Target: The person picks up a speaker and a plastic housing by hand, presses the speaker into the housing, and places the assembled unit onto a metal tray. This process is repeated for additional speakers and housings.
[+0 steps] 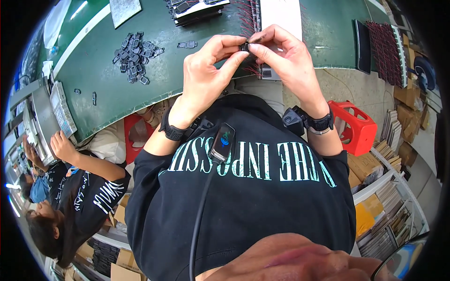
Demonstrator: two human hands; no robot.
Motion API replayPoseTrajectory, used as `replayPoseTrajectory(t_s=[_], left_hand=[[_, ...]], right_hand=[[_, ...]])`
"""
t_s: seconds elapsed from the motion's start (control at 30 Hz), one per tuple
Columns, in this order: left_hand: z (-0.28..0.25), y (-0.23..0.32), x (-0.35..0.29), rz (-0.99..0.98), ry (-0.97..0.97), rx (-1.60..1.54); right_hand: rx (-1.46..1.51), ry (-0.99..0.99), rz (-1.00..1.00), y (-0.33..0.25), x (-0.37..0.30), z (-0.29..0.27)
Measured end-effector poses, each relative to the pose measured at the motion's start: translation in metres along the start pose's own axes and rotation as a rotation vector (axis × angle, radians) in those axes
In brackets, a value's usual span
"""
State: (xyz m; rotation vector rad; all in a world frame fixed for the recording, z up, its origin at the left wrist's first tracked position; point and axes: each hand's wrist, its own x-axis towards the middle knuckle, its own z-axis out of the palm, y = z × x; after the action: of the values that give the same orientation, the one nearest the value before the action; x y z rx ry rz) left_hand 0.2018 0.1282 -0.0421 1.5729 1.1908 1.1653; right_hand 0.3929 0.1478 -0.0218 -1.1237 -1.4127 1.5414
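While L hand [202, 70] pinches sm. blk part [244, 47], R hand [291, 58] does likewise.

Fingertips [242, 55] partly hide the small black part [244, 47] — its shape unclear

Left of the fingers [227, 42], a black-part pile [135, 55] interrupts open green tabletop [112, 91].

The held part [244, 47] is black, the tabletop [171, 70] green.
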Motion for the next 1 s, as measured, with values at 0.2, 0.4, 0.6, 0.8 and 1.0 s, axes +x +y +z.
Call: replayPoseTrajectory(t_s=[0.2, 0.4, 0.6, 0.8, 1.0], left_hand=[[0.002, 0.005, 0.0, 0.017, -0.018, 0.003], [0.009, 0.003, -0.002, 0.123, 0.023, 0.168], [0.015, 0.013, 0.006, 0.184, 0.124, 0.173], [0.006, 0.008, -0.002, 0.152, -0.003, 0.173], [-0.003, 0.002, -0.009, 0.208, -0.058, 0.25]], right_hand=[[-0.041, -0.001, -0.034, -0.005, 0.002, -0.003], [-0.412, 0.03, -0.139, -0.017, -0.003, 0.003], [-0.497, 0.024, -0.166, -0.017, 0.024, -0.037], [-0.833, 0.151, -0.227, -0.018, 0.064, -0.057], [-1.025, 0.229, -0.391, -0.022, 0.07, -0.057]])
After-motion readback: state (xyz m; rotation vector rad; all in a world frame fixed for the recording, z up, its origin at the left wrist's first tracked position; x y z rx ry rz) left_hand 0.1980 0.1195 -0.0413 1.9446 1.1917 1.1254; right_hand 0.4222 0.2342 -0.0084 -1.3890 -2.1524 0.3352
